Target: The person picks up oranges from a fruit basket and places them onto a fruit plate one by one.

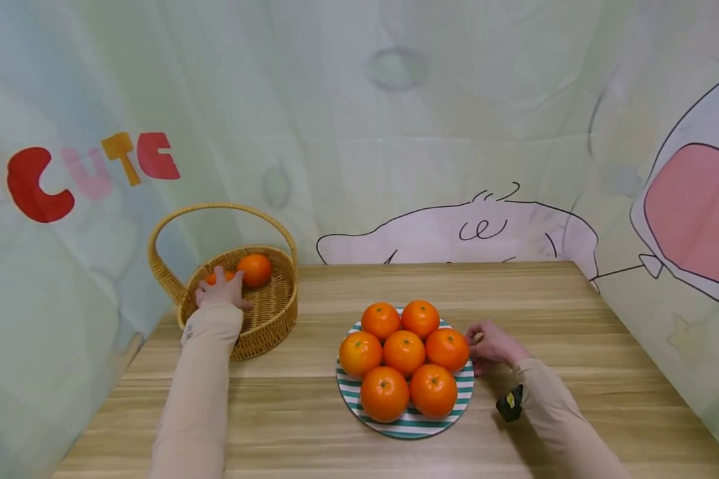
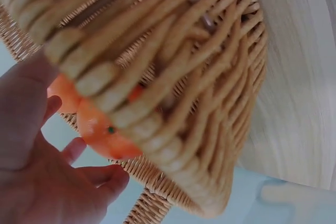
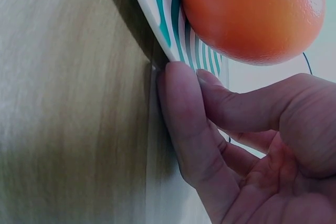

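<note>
My left hand [image 1: 222, 291] reaches inside the wicker basket [image 1: 281, 326], fingers spread over an orange [image 1: 212, 279] that it partly hides. A second orange [image 1: 254, 271] lies beside it in the basket. In the left wrist view the fingers [image 2: 113, 179] are apart and bent loosely near an orange [image 2: 105, 132]; whether they touch it is unclear. My right hand [image 1: 494, 344] holds the right edge of a green-and-white striped plate [image 1: 410, 429]. In the right wrist view, thumb and forefinger pinch the plate's rim [image 3: 157, 30]. Several oranges [image 1: 404, 352] sit on the plate.
The basket's tall arched handle [image 1: 224, 205] rises above its far side. Both stand on a wooden table [image 1: 293, 426] with a printed curtain [image 1: 347, 133] behind and at the sides. A small black device [image 1: 509, 404] is at my right wrist.
</note>
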A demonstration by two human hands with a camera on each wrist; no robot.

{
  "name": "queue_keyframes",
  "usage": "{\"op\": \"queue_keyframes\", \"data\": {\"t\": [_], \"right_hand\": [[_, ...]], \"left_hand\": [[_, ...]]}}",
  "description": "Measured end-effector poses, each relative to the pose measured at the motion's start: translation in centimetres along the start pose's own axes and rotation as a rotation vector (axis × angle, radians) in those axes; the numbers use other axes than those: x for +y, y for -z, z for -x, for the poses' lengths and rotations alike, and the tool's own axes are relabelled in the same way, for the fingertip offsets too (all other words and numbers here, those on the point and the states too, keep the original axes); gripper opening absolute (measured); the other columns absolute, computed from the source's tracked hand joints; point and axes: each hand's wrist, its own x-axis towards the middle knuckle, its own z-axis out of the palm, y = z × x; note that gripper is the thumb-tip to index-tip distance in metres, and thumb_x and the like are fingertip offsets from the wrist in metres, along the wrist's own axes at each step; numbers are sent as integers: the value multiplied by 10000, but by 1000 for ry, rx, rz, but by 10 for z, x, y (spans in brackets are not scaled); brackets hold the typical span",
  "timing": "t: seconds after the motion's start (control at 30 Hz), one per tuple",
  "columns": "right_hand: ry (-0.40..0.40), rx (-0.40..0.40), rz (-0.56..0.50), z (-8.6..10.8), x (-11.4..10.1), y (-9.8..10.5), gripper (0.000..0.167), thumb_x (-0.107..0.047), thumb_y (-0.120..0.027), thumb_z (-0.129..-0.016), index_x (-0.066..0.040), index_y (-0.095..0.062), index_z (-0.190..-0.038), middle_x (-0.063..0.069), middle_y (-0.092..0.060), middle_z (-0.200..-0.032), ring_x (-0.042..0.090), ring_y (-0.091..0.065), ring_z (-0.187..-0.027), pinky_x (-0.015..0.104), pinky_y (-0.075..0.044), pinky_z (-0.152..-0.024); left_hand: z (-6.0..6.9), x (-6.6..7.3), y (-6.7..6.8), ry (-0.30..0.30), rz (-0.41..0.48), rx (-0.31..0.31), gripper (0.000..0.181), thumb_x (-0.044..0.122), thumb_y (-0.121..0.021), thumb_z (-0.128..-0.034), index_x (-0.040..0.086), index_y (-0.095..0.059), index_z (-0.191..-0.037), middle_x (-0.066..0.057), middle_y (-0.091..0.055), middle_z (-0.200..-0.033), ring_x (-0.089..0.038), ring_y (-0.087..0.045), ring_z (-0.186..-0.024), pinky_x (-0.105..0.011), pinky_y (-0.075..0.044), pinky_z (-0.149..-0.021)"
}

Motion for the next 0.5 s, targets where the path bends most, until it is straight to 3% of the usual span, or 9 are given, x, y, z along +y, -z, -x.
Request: {"op": "queue_keyframes", "data": {"t": [0.23,0.37,0.5], "right_hand": [[0,-1,-6,0,0,1,128,6,-651,-903,35,-587,-1010,95,-636,-751,120,-625,-529,281,-587,-562],[9,-8,-14,-1,1,1,132,5,-651,-904,41,-582,-1010,97,-644,-749,116,-625,-526,280,-586,-559],[16,-13,-27,-1,2,1,124,4,-652,-906,40,-578,-999,93,-645,-736,112,-625,-518,281,-586,-557]], "left_hand": [[-1,2,-1,59,-88,45,575,141,-664,-912,59,-461,-1443,-387,-194,-1430,-676,-347,-1233,-634,-475,-872],[3,1,2,101,-51,19,520,139,-506,-1018,34,-362,-1507,-409,-171,-1509,-702,-291,-1306,-616,-482,-858],[11,3,5,122,-44,-3,468,167,-361,-1073,9,-318,-1512,-439,-204,-1507,-685,-441,-1208,-583,-489,-844]]}}
